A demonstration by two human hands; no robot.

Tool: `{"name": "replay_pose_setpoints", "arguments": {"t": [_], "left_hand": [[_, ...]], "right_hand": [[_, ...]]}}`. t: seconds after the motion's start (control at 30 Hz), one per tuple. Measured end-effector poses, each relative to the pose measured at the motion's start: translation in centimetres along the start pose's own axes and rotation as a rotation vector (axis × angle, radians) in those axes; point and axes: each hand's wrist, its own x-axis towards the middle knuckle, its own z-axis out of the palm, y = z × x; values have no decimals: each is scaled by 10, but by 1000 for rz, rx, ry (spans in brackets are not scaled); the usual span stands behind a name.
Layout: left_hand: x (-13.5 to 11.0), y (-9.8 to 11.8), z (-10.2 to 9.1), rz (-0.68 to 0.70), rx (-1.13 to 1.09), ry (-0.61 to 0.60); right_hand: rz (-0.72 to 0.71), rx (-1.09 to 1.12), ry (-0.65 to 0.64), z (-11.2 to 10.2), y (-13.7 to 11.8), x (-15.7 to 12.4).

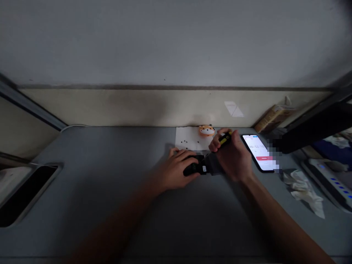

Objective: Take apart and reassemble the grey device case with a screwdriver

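My left hand is closed around a small black device with a little white label, holding it against the desk; its exact kind is hard to make out. A black-and-yellow screwdriver is gripped in my right hand, just to the right of the device. Its handle points up and right, and the tip seems to come down at the device, though the contact is too dim to see. Several tiny dark screws lie on a white sheet of paper behind my left hand.
An orange animal-face item sits on the paper's back edge. To the right lie a phone showing a timer and a crumpled tissue. A box leans at the back right. A dark-topped tray-like object is at the left.
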Motion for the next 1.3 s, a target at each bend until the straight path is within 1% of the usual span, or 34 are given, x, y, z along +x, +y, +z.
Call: {"name": "replay_pose_setpoints", "arguments": {"t": [0.13, 0.23, 0.33, 0.4, 0.63, 0.87, 1.03, 1.2, 1.3], "left_hand": [[0, 0, -1, 12, 0, -3], [0, 1, 0, 17, 5, 3], [0, 1, -1, 26, 15, 1], [0, 1, -3, 36, 16, -1], [-1, 0, 2, 27, 23, -8], [-2, 1, 4, -17, 34, -2], [-3, -2, 6, 8, 61, -4], [-3, -2, 7, 12, 68, 15], [-2, 0, 5, 18, 72, 2]], "right_hand": [[-8, 4, -66, 1, -1, 3], [4, -5, -100, 9, 3, 8], [-8, 24, -84, 17, 7, 12], [-13, 70, -55, 18, 7, 12], [-8, 160, -7, 10, 6, 3], [-53, 292, -32, 13, 10, 1], [2, 268, -53, 10, 7, -1], [-52, 238, -30, 5, 7, -2], [-42, 226, -35, 6, 8, -2]]}}
